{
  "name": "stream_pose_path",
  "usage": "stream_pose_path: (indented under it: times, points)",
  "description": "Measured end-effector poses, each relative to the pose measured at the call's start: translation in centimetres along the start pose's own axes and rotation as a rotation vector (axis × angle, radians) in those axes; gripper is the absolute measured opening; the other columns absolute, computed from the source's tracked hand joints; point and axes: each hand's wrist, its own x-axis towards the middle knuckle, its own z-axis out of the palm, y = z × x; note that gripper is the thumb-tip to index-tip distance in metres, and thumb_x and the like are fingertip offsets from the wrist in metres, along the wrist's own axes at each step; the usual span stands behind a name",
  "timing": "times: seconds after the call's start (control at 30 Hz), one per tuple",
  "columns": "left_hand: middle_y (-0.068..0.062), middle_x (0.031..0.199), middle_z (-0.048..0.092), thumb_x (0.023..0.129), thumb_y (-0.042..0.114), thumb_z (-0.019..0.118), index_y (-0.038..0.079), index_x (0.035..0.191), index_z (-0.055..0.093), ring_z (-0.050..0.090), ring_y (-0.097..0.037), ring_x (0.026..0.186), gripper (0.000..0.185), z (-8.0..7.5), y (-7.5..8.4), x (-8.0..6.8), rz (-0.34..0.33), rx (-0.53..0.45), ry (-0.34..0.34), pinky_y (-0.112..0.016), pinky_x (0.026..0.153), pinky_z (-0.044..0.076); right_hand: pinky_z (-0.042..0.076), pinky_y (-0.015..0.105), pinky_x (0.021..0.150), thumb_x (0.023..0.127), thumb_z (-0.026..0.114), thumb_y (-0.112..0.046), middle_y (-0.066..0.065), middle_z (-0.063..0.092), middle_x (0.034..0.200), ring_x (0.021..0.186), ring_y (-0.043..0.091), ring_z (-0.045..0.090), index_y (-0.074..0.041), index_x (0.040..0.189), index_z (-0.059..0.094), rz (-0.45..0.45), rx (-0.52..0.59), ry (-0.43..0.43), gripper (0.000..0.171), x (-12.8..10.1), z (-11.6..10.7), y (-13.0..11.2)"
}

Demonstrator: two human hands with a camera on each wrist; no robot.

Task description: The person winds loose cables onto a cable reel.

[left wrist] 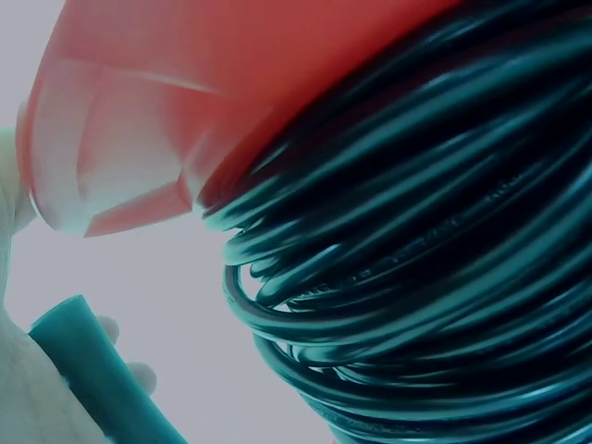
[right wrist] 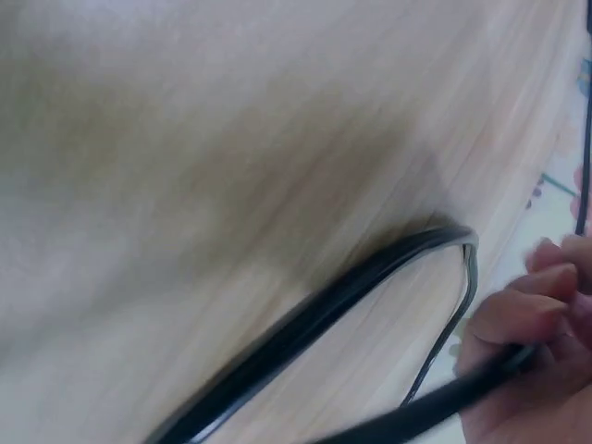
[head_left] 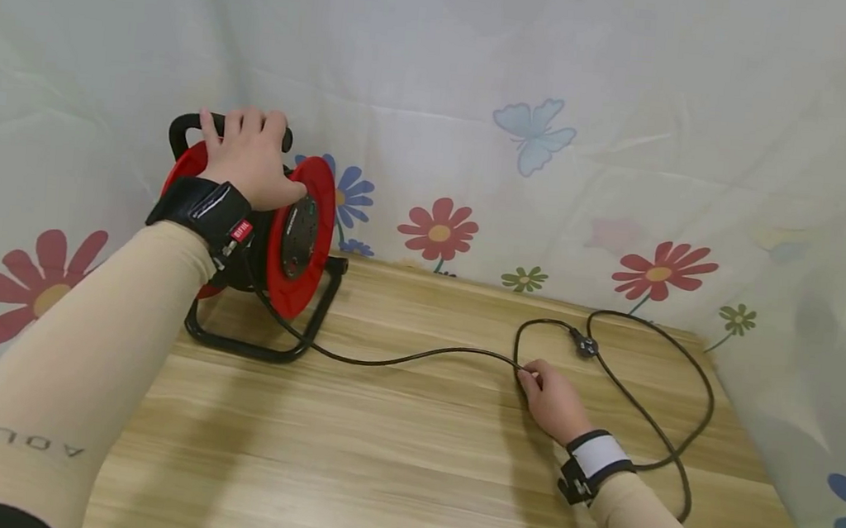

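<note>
A red and black cable reel [head_left: 307,276] stands upright at the left on its black tube frame. My left hand [head_left: 248,155] lies over the reel's black top handle [head_left: 177,135], and its thumb reaches to the red disc. In the left wrist view, fingertips show round the far side of the handle [left wrist: 97,370], beside thick turns of wound black cable [left wrist: 416,259]. A length of that cable [head_left: 385,364] runs from the reel across the wooden surface. At the right, my right hand [head_left: 557,403] pinches it between thumb and fingers.
The loose cable end loops over the right of the wooden surface [head_left: 376,476], with its black plug [head_left: 585,345] lying behind my right hand. A white sheet [head_left: 438,74] printed with flowers and butterflies walls the back and both sides.
</note>
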Motion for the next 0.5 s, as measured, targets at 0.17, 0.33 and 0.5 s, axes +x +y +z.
stream_pose_path:
  times: [0.17, 0.33, 0.5]
  points:
    - [-0.027, 0.134, 0.018, 0.074, 0.036, 0.062, 0.003, 0.135, 0.019, 0.002, -0.041, 0.127, 0.081, -0.12, 0.19, 0.22, -0.004, -0.010, -0.013, -0.060, 0.090, -0.020, 0.039, 0.031, 0.055, 0.091, 0.051, -0.018, 0.001, 0.056, 0.073, 0.062, 0.013, 0.048, -0.005, 0.095, 0.062, -0.016, 0.006, -0.049, 0.017, -0.33, -0.28, 0.73]
    - [-0.027, 0.134, 0.018, 0.073, 0.036, 0.064, 0.004, 0.135, 0.019, 0.002, -0.041, 0.127, 0.084, -0.19, 0.31, 0.20, -0.002, -0.015, -0.020, -0.059, 0.090, -0.021, 0.037, 0.030, 0.052, 0.091, 0.051, -0.017, 0.000, 0.052, 0.068, 0.058, 0.013, 0.046, -0.006, 0.093, 0.061, -0.016, 0.011, -0.084, 0.015, -0.62, -0.28, 0.92]
    - [-0.027, 0.132, 0.019, 0.072, 0.036, 0.065, 0.003, 0.134, 0.019, 0.003, -0.041, 0.127, 0.084, -0.19, 0.24, -0.16, 0.009, -0.018, -0.015, -0.059, 0.089, -0.022, 0.039, 0.030, 0.055, 0.090, 0.052, -0.016, 0.000, 0.054, 0.071, 0.062, 0.013, 0.047, -0.006, 0.092, 0.062, -0.037, 0.005, -0.099, 0.014, -0.83, 0.08, 0.98]
